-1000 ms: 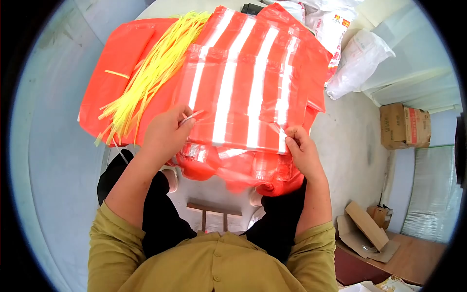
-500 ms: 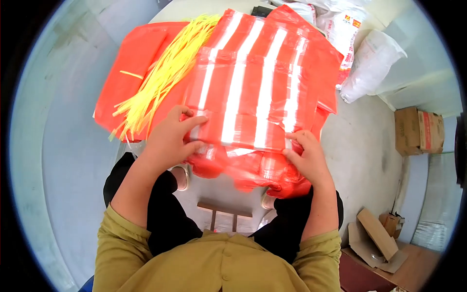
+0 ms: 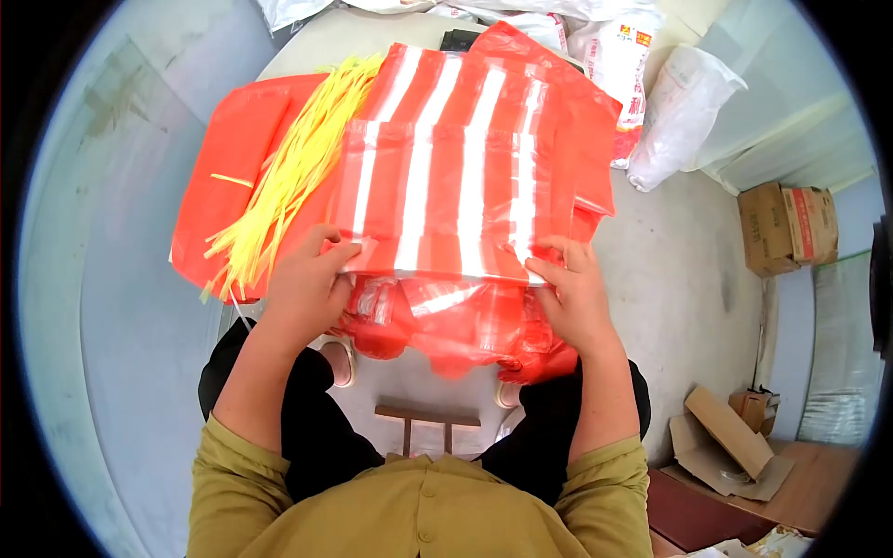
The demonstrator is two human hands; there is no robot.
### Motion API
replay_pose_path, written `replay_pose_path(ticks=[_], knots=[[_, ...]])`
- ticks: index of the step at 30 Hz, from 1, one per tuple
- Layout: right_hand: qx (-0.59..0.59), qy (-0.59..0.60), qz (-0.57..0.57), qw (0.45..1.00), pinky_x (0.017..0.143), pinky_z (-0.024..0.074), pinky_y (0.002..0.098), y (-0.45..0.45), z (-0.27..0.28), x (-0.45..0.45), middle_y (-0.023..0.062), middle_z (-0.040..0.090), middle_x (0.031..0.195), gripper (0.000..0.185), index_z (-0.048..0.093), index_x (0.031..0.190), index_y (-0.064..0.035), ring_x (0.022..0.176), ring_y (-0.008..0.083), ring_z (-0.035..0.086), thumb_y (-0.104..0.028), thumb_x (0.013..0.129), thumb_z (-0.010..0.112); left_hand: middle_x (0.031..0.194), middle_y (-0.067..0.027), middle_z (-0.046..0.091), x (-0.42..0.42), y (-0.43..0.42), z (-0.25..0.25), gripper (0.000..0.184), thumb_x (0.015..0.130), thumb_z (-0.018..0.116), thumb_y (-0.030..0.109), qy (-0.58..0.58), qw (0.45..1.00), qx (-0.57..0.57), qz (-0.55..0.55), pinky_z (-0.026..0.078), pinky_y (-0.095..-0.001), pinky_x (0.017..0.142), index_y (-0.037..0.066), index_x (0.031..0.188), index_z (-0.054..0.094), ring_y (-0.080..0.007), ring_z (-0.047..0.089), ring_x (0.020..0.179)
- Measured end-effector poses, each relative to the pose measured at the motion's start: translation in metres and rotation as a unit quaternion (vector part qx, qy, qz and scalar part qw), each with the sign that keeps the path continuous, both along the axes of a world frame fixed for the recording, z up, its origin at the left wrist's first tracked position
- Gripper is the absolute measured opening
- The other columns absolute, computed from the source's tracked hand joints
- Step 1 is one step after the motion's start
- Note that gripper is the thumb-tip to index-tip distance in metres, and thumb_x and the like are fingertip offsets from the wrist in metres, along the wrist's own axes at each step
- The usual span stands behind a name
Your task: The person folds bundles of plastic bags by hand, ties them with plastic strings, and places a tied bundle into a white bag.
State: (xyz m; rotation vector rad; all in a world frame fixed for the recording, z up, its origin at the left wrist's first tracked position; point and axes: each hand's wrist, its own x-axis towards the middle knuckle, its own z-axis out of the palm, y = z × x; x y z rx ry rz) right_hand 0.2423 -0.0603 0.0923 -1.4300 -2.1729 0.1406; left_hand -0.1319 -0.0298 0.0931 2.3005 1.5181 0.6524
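Observation:
Red plastic bags with white stripes (image 3: 442, 186) lie in a flat layered stack in front of me. At the near left corner, my left hand (image 3: 312, 279) pinches the bag edge between thumb and fingers. The opposite near corner is gripped by my right hand (image 3: 574, 286), its thumb tucked under or behind the plastic. Below this edge, crumpled red plastic (image 3: 437, 325) hangs over the front of the table. A bundle of yellow strips (image 3: 293, 177) lies left of the stack, on folded red plastic (image 3: 219, 177).
The pale table top (image 3: 321, 46) shows at the back, with a small black object (image 3: 459, 40) on it. White printed sacks (image 3: 621, 74) stand behind on the right. Cardboard boxes (image 3: 786, 228) sit by the right wall. A wooden stool-like frame (image 3: 428, 416) is between my feet.
My left thumb and fingers, apart before, have closed on the bag edge. The near edge now looks slightly raised and straighter between both hands. The whole view has shifted a little.

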Motion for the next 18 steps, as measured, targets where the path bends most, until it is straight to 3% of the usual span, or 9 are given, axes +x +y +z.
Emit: replay_pose_path(ticks=[2, 4, 5, 7, 8, 10, 14, 18], knots=[[0.020, 0.004, 0.033, 0.999, 0.086, 0.0567, 0.0425, 0.001, 0.004, 0.007, 0.0158, 0.065, 0.129, 0.032, 0.073, 0.112, -0.0029, 0.107, 0.0313, 0.066, 0.006, 0.081, 0.071, 0.121, -0.0142, 0.065, -0.006, 0.004, 0.002, 0.040, 0.081, 0.067, -0.002, -0.031, 0.999, 0.034, -0.020, 0.055, -0.0399, 0.089, 0.005, 0.119, 0.072, -0.0329, 0.069, 0.101], [-0.108, 0.186, 0.013, 0.976, 0.084, 0.0567, 0.0361, -0.008, 0.009, 0.010, 0.0135, 0.069, 0.124, 0.023, 0.071, 0.110, -0.0017, 0.104, 0.0238, 0.067, 0.003, 0.088, 0.070, 0.116, -0.0110, 0.068, -0.012, 0.011, 0.003, 0.032, 0.086, 0.067, -0.001, -0.084, 0.992, 0.073, -0.058, 0.054, -0.0357, 0.090, 0.004, 0.117, 0.071, -0.0259, 0.069, 0.101], [-0.171, 0.275, 0.003, 0.946, 0.084, 0.0567, 0.0330, -0.011, 0.010, 0.011, 0.0123, 0.070, 0.121, 0.018, 0.071, 0.110, -0.0011, 0.103, 0.0201, 0.068, 0.002, 0.091, 0.070, 0.110, -0.0092, 0.068, -0.015, 0.012, 0.000, 0.026, 0.089, 0.068, 0.002, -0.169, 0.985, -0.026, -0.026, 0.054, -0.0346, 0.087, 0.004, 0.115, 0.070, -0.0227, 0.068, 0.096], [-0.275, 0.373, -0.047, 0.885, 0.078, 0.0538, 0.0279, -0.013, 0.006, 0.022, 0.0071, 0.070, 0.108, 0.015, 0.068, 0.112, -0.0019, 0.094, 0.0133, 0.065, -0.004, 0.097, 0.067, 0.099, -0.0056, 0.069, -0.017, 0.012, -0.005, 0.014, 0.096, 0.069, 0.007, -0.328, 0.917, -0.224, 0.041, 0.054, -0.0324, 0.080, 0.005, 0.110, 0.069, -0.0163, 0.066, 0.085], [-0.326, 0.419, -0.071, 0.845, 0.076, 0.0524, 0.0253, -0.014, 0.002, 0.026, 0.0046, 0.070, 0.102, 0.014, 0.066, 0.113, -0.0023, 0.090, 0.0099, 0.064, -0.006, 0.100, 0.065, 0.096, -0.0039, 0.067, -0.016, 0.012, -0.006, 0.011, 0.099, 0.066, 0.009, -0.317, 0.916, -0.240, 0.057, 0.053, -0.0307, 0.080, 0.004, 0.109, 0.068, -0.0135, 0.063, 0.087], [-0.311, 0.425, -0.093, 0.845, 0.072, 0.0495, 0.0248, -0.011, -0.006, 0.025, 0.0008, 0.067, 0.094, 0.015, 0.063, 0.116, -0.0038, 0.083, 0.0085, 0.060, -0.008, 0.102, 0.063, 0.090, -0.0004, 0.062, -0.004, 0.013, 0.002, 0.012, 0.105, 0.060, 0.013, -0.293, 0.913, -0.271, 0.088, 0.050, -0.0275, 0.081, 0.002, 0.108, 0.065, -0.0080, 0.058, 0.091], [-0.275, 0.438, -0.136, 0.845, 0.067, 0.0449, 0.0246, -0.003, -0.013, 0.019, -0.0002, 0.062, 0.088, 0.018, 0.059, 0.120, -0.0049, 0.076, 0.0070, 0.055, -0.011, 0.104, 0.060, 0.087, -0.0023, 0.060, 0.006, 0.021, -0.010, 0.017, 0.107, 0.059, 0.019, -0.256, 0.940, -0.198, 0.107, 0.049, -0.0295, 0.078, 0.002, 0.105, 0.062, -0.0106, 0.056, 0.084], [-0.266, 0.364, -0.155, 0.879, 0.077, 0.0496, 0.0287, -0.001, -0.014, 0.018, 0.0044, 0.065, 0.092, 0.017, 0.060, 0.120, -0.0031, 0.085, 0.0116, 0.060, -0.012, 0.105, 0.057, 0.089, -0.0092, 0.064, 0.016, 0.026, -0.008, 0.021, 0.106, 0.060, 0.021, -0.212, 0.952, -0.178, 0.131, 0.050, -0.0335, 0.079, 0.000, 0.105, 0.062, -0.0169, 0.061, 0.085]])
